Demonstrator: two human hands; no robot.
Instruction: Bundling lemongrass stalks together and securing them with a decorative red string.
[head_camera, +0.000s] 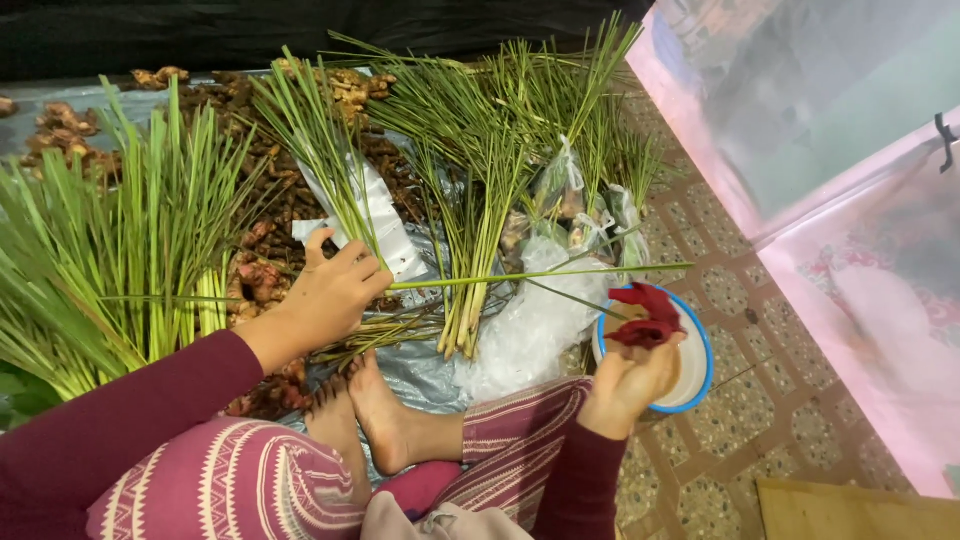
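My left hand (330, 290) is closed around a bunch of lemongrass stalks (310, 140) whose leaves fan up and away from me. One long stalk (540, 274) lies across from that hand toward the right. My right hand (630, 375) holds dark red bands (645, 318) in its fingertips, just over a white bowl with a blue rim (703, 372). A second tied bunch of lemongrass (480, 220) lies between the hands, root ends toward me.
A big heap of lemongrass (110, 250) lies at the left. Brown ginger-like roots (260, 270) cover a grey sheet behind. Clear plastic bags (535, 320) lie by the bowl. My bare feet (375, 410) rest in front. A pink sheet (840, 200) stands at the right on tiled floor.
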